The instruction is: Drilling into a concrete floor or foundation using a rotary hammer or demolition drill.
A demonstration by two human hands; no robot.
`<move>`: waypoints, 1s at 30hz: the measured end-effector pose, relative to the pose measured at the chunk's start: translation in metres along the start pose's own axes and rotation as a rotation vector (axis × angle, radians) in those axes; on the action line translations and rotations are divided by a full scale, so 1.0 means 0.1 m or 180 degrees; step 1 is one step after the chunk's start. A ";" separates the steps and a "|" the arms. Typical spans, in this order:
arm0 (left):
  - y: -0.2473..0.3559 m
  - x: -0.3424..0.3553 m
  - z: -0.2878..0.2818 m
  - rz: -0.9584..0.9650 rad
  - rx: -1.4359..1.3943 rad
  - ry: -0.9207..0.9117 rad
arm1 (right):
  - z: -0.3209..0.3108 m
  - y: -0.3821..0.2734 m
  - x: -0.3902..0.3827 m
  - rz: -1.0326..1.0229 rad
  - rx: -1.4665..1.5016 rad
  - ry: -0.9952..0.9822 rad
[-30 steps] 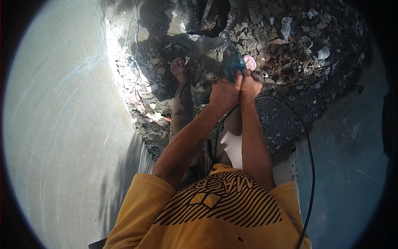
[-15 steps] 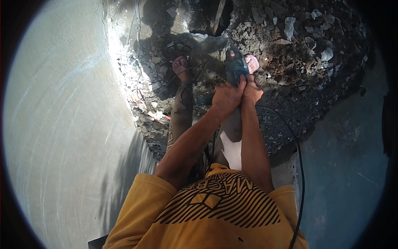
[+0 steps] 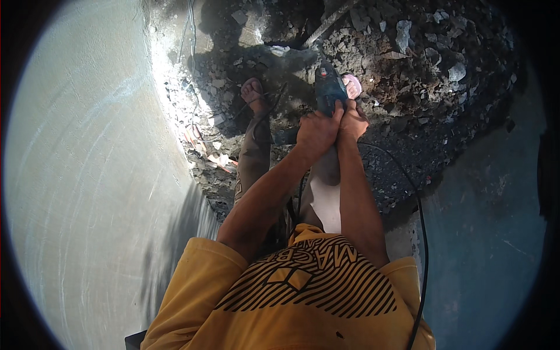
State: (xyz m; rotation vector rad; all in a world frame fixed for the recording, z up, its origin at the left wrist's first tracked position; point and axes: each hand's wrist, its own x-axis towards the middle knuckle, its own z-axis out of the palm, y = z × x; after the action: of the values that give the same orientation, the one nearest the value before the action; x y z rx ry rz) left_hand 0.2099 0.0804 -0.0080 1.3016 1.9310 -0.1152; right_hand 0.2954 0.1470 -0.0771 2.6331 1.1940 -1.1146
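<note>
A dark blue-green rotary hammer (image 3: 331, 86) points away from me at the broken ground between my feet, its front end close to the rubble. My left hand (image 3: 316, 133) is closed around its rear part, with a dark side handle (image 3: 284, 136) sticking out to the left. Pressed against it, my right hand (image 3: 353, 121) is closed on the back end of the same tool. The fingers' undersides are hidden. From the right hand a black power cable (image 3: 415, 198) curves down along my right side. The bit is hard to make out in the dust and shade.
Broken concrete and loose stones (image 3: 402, 70) cover the ground. A pale wall (image 3: 87, 175) rises on the left, a bluish one (image 3: 478, 245) on the right. A long rod (image 3: 329, 23) slants at the far side. Thin wires (image 3: 192, 64) and orange fragments (image 3: 195, 143) lie left.
The far rod's upper end has swung to the right, so it now lies slanted. My hands and the rotary hammer have shifted slightly left, still gripped the same way.
</note>
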 end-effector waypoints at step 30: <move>0.05 0.05 -0.07 -0.0139 -0.0278 -0.0123 | -0.11 -0.37 -0.08 0.0003 -0.0291 -0.0214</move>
State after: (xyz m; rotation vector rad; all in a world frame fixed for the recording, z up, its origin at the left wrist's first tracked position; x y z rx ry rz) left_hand 0.2090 0.0899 -0.0048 1.1923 1.9108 -0.0765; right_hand 0.2733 0.1714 -0.0554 2.5084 1.2009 -1.1110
